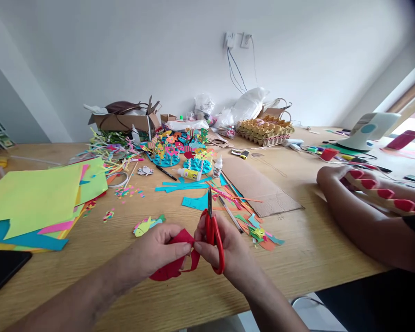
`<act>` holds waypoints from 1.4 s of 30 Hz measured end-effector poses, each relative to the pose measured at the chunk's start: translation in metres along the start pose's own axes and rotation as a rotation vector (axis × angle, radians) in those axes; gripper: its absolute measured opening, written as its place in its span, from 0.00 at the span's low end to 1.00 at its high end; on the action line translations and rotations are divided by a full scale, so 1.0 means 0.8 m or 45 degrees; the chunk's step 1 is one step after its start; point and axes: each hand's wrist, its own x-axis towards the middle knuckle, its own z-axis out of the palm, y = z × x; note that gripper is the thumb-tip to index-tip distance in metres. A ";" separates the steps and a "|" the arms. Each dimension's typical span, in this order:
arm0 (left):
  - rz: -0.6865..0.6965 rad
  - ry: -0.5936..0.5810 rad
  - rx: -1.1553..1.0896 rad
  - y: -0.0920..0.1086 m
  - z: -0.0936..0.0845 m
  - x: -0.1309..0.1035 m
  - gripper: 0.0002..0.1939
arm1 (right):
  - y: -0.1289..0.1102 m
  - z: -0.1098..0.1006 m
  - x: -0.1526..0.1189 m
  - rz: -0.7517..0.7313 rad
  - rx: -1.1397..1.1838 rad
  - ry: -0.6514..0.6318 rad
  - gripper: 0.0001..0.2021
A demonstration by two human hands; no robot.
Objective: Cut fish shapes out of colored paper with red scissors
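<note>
My left hand [164,246] pinches a piece of red paper [168,271], partly cut, with a narrow curled strip hanging at its right side. My right hand [224,244] is closed around red-handled scissors [218,244], their dark blades together and pointing up, away from the paper. The right thumb and a fingertip also meet the red paper's edge beside the left thumb. Just beyond my left hand lie small paper fish cutouts [147,226], the top one yellow. Cut scraps of coloured paper [259,230] lie to the right of my right hand.
Stacked coloured sheets [38,193] and a black phone [5,269] lie left. Ahead are a glue bottle [217,167], a glue stick [189,174], decorated fish models [193,147] and flat cardboard [259,184]. At right, another person's arm [359,226] rests beside a red-painted egg-carton strip [383,193].
</note>
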 end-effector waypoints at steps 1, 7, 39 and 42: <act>0.004 0.070 0.035 0.000 0.004 0.002 0.14 | 0.000 0.000 -0.002 -0.014 -0.047 0.020 0.10; 0.007 0.222 -0.085 0.003 0.010 -0.001 0.14 | 0.004 -0.003 -0.037 -0.039 -0.516 0.112 0.11; -0.055 0.133 -0.145 0.000 0.003 -0.005 0.12 | 0.025 0.011 -0.032 0.238 -0.430 -0.136 0.14; -0.043 0.124 -0.201 -0.001 -0.001 -0.005 0.13 | 0.027 0.012 -0.028 0.275 -0.326 -0.172 0.17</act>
